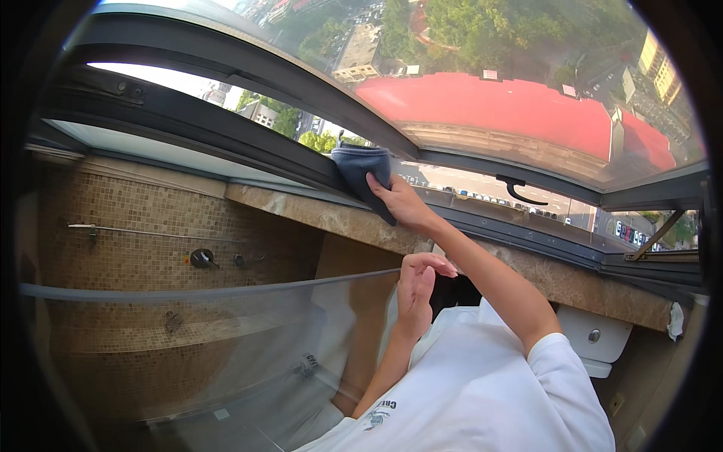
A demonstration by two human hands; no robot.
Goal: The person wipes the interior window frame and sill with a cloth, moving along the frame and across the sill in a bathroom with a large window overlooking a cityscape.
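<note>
My right hand (404, 203) reaches out across the stone sill and grips a dark blue-grey cloth (364, 169). The folded cloth lies against the dark metal window frame (254, 144), at the edge of the window opening. Thumb and fingers pinch its right side; the cloth hides part of the frame behind it. Nearer my body, my left hand (417, 294) is raised beside the top edge of a glass panel (254, 284). It is empty, with its fingers bent and partly apart. To the right of the cloth, a black window handle (522, 192) sits on the tilted-out sash.
Beyond the opening lies a long drop to a road with parked cars. A brown marble sill (565, 277) runs below the window. At right are a white toilet tank (593, 333), crumpled white tissue (675, 321) and a metal window stay (658, 234). Shower fittings (202, 258) are on the left wall.
</note>
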